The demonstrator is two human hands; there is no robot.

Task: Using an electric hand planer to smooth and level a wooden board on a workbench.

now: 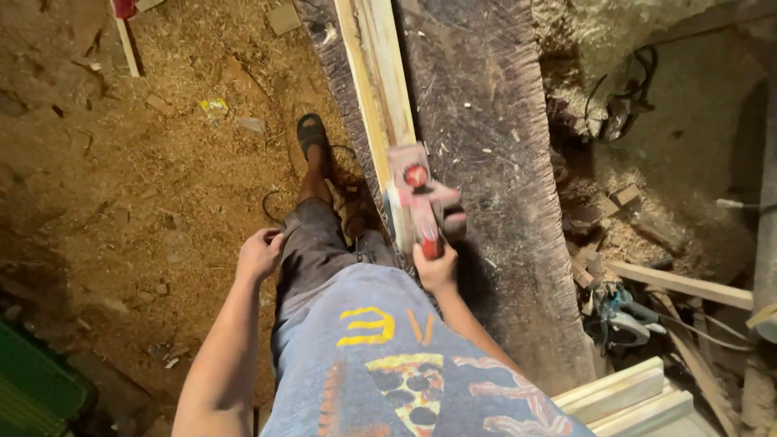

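Observation:
My right hand (435,267) grips the rear handle of a red and grey electric planer (419,198), which rests on a long pale wooden strip (380,73). The strip lies lengthwise on a dark, scarred workbench (494,162). The planer looks blurred. My left hand (259,252) hangs at my side next to my thigh, fingers curled, and holds a thin dark cord that loops down toward the floor. My forward foot in a black sandal (312,133) stands on the sawdust beside the bench.
Sawdust and wood scraps cover the dirt floor (146,162) at left. A green crate (36,384) sits at the bottom left. Pale planks (631,396) are stacked at the lower right, next to a teal power tool (619,311). Cables (623,105) lie at the upper right.

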